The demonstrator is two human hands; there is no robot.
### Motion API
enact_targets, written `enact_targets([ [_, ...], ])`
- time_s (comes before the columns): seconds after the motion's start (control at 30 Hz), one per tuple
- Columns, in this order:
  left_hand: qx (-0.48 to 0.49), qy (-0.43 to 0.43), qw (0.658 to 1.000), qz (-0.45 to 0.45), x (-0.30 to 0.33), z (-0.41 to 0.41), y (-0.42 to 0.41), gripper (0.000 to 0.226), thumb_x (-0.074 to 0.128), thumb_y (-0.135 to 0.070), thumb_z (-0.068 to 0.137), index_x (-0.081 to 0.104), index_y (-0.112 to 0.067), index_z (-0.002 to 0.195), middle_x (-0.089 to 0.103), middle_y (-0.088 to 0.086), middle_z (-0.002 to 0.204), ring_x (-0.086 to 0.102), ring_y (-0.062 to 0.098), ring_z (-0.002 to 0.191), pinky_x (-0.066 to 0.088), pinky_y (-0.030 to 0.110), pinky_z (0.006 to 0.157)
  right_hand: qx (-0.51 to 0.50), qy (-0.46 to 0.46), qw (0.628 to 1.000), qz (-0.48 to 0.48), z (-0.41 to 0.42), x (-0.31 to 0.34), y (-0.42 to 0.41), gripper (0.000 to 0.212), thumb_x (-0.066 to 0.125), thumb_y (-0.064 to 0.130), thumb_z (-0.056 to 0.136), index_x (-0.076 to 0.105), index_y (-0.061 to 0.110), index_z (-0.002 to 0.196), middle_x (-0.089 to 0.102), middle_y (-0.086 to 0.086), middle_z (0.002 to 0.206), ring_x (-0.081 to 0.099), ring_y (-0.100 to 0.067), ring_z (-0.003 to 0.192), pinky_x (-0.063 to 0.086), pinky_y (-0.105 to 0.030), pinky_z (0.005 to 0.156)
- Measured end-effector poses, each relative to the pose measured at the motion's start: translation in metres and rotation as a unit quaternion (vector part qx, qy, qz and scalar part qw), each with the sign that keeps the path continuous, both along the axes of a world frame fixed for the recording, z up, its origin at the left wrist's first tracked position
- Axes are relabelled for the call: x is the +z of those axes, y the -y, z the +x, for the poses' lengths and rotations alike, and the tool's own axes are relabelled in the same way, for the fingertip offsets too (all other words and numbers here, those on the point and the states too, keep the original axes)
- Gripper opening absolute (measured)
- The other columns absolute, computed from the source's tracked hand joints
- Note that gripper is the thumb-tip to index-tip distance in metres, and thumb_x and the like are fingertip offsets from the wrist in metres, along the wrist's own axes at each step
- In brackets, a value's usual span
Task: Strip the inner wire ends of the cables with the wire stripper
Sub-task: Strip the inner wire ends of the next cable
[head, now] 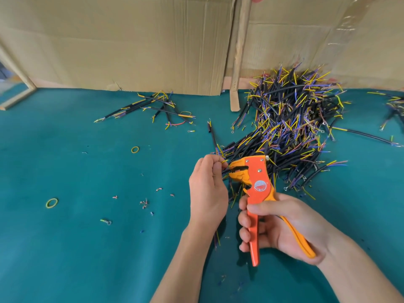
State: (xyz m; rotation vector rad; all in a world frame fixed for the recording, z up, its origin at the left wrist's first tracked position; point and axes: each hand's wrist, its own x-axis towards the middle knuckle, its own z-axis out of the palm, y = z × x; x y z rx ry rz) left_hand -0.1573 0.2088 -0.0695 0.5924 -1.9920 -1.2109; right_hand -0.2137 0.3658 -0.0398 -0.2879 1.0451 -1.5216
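My right hand (282, 228) grips the handles of an orange wire stripper (254, 182), its jaws pointing left. My left hand (207, 189) holds a bundle of black cables, whose lower ends (217, 239) stick out below the wrist. Its fingers pinch a yellow inner wire (224, 161) right at the stripper's jaws. A big heap of black cables (290, 127) with yellow, blue and purple inner wires lies just behind the stripper.
A smaller group of cables (153, 106) lies at the back on the teal mat (87, 248). Rubber bands (52, 202), (135, 149) and bits of stripped insulation (144, 202) are scattered to the left. Cardboard sheets (131, 40) stand along the back edge. More cables (393, 106) lie far right.
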Motion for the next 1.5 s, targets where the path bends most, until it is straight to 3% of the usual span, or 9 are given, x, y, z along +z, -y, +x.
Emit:
enact_targets([
  [0.27,-0.005,-0.005,1.000,0.003,0.000,0.000,-0.002,0.023,0.047,-0.006,0.104,0.058,-0.022,0.093,0.067,-0.006,0.089,0.062,0.012,0.086,0.047,0.020,0.077,-0.017,-0.009,1.000,0.011,0.001,0.006,-0.001,0.030,0.084,0.011,0.075,0.066,0.004,0.099,0.058,-0.023,0.083,0.060,-0.039,0.071,0.056,-0.055,0.073],
  [0.47,-0.003,-0.008,1.000,-0.005,0.000,0.000,-0.002,0.021,0.048,-0.006,0.103,0.059,-0.021,0.092,0.066,-0.006,0.087,0.061,0.012,0.084,0.048,0.023,0.076,-0.043,-0.028,0.998,0.031,0.007,0.008,0.002,0.025,0.077,0.019,0.082,0.058,0.005,0.091,0.052,-0.019,0.074,0.054,-0.033,0.060,0.054,-0.046,0.059],
  [0.87,-0.049,-0.017,0.998,0.036,0.001,-0.002,-0.007,0.017,0.058,-0.005,0.098,0.066,-0.019,0.096,0.066,-0.012,0.080,0.059,0.008,0.067,0.048,0.023,0.068,-0.170,-0.046,0.984,0.034,0.014,0.006,0.014,0.036,0.076,0.036,0.076,0.048,0.017,0.067,0.030,-0.002,0.052,0.027,-0.014,0.033,0.030,-0.020,0.035],
  [0.97,-0.050,-0.023,0.996,0.063,0.002,-0.001,-0.009,0.018,0.059,-0.004,0.097,0.067,-0.019,0.097,0.067,-0.009,0.076,0.061,0.004,0.058,0.048,0.024,0.061,-0.165,-0.026,0.986,-0.026,0.011,0.006,0.010,0.028,0.082,0.018,0.076,0.055,0.012,0.076,0.042,-0.010,0.061,0.041,-0.023,0.044,0.042,-0.033,0.043],
  [1.07,-0.021,-0.047,0.995,0.080,0.004,0.001,-0.006,0.019,0.060,-0.004,0.096,0.067,-0.022,0.093,0.067,-0.006,0.072,0.062,0.006,0.056,0.048,0.023,0.054,-0.151,-0.022,0.986,-0.073,0.006,0.007,0.006,0.026,0.082,0.019,0.076,0.062,0.008,0.087,0.052,-0.018,0.073,0.053,-0.032,0.061,0.052,-0.045,0.058],
  [1.2,0.002,-0.080,0.983,0.163,0.015,-0.002,-0.006,0.013,0.063,-0.003,0.094,0.069,-0.014,0.092,0.071,0.002,0.076,0.072,0.015,0.066,0.052,0.025,0.049,-0.173,-0.023,0.979,-0.103,-0.001,0.005,0.003,0.042,0.092,0.017,0.062,0.065,0.007,0.093,0.055,-0.018,0.078,0.057,-0.035,0.068,0.056,-0.047,0.065],
  [1.27,-0.019,-0.084,0.978,0.192,0.027,-0.014,-0.010,0.008,0.065,-0.004,0.094,0.069,-0.011,0.093,0.074,0.003,0.080,0.075,0.016,0.073,0.059,0.029,0.057,-0.180,-0.014,0.976,-0.121,-0.004,0.003,0.002,0.048,0.095,0.019,0.057,0.066,0.007,0.093,0.055,-0.018,0.078,0.058,-0.033,0.068,0.056,-0.046,0.065],
  [1.4,-0.124,0.008,0.989,0.079,0.063,-0.062,0.001,0.011,0.067,-0.016,0.093,0.075,-0.018,0.100,0.078,-0.006,0.092,0.072,0.009,0.088,0.056,0.030,0.088,-0.156,-0.002,0.973,-0.172,-0.011,-0.003,-0.004,0.037,0.086,0.015,0.072,0.064,0.009,0.101,0.057,-0.016,0.085,0.060,-0.033,0.076,0.056,-0.049,0.076],
  [1.5,-0.087,0.075,0.993,-0.023,0.086,-0.089,0.039,0.017,0.063,-0.015,0.091,0.076,-0.021,0.100,0.076,-0.005,0.097,0.068,0.011,0.091,0.050,0.023,0.087,-0.164,-0.012,0.972,-0.166,-0.014,-0.007,-0.003,0.041,0.087,0.014,0.070,0.064,0.008,0.102,0.057,-0.016,0.085,0.061,-0.033,0.075,0.056,-0.050,0.074],
])
